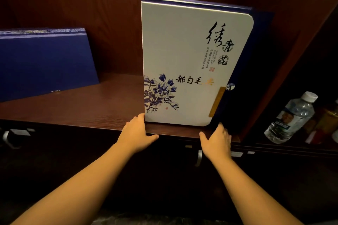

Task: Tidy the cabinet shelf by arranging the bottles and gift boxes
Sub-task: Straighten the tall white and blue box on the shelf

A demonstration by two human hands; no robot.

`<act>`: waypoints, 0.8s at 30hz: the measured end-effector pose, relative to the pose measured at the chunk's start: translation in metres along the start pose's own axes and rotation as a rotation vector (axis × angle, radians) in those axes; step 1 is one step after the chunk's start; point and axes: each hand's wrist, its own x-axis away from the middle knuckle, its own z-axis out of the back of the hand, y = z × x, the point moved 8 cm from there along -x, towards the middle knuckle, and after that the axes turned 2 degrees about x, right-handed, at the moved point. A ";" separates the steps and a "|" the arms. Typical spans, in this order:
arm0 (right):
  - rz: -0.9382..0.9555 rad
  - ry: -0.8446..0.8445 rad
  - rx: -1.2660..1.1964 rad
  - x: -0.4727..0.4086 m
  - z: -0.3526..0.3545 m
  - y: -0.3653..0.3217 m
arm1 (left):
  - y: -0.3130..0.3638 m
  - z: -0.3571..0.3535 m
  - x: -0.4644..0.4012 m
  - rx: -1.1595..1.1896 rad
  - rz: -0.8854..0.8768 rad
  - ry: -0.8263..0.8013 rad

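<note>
A tall white gift box [182, 56] with blue flowers and black calligraphy stands upright on the dark wooden shelf [91, 107], at its right end, leaning towards the cabinet's side wall. My left hand [138, 132] touches its lower left corner, fingers spread along the shelf edge. My right hand [216, 140] is by its lower right corner, fingertips against the box's dark blue side. Neither hand is closed round the box. A flat dark blue gift box [43, 62] leans against the back wall at the left. A clear water bottle [290, 117] stands in the neighbouring compartment, right.
The cabinet's side wall [285, 56] rises just right of the white box. Beside the water bottle stand other bottles [327, 120], dim and partly cut off. Below the shelf are dark cabinet doors with metal handles [198, 158].
</note>
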 end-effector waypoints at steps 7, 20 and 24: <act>0.264 -0.060 -0.055 0.044 -0.009 -0.056 | -0.010 0.023 0.017 -0.237 -0.019 -0.111; 1.083 -0.389 0.136 0.074 -0.048 -0.275 | -0.080 0.165 0.068 -0.531 0.302 0.086; 1.184 -0.361 0.148 0.084 -0.052 -0.339 | -0.112 0.221 0.080 -0.576 0.408 0.185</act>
